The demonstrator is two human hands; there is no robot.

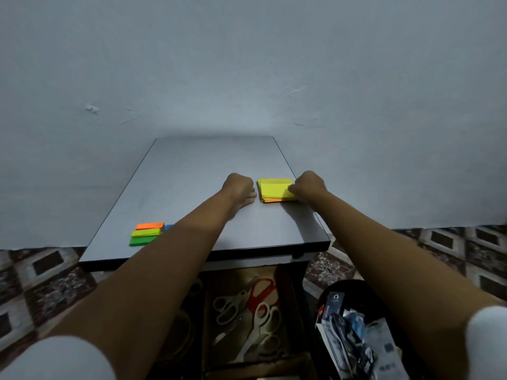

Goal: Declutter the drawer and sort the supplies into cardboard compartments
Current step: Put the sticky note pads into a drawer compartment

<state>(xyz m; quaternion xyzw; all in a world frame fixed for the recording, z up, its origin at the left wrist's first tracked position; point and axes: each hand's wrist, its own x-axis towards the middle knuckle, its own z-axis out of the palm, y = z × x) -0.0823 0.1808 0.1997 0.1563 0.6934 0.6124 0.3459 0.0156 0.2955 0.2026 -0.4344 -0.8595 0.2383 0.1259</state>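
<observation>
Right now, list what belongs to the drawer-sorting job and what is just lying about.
Job: yellow sticky notes held at the edge by the right hand; coloured flag pads; scissors in the cardboard compartment; left hand, fisted on the table.
Lying about: black bin of packets; patterned floor.

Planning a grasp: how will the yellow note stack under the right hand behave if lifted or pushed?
Probably light and flat, so the yellow note stack should slide on the smooth table rather than roll or tip. Its layers look offset, with orange sheets showing underneath, so it may shear apart. Lifted by one edge, it would likely droop.
</observation>
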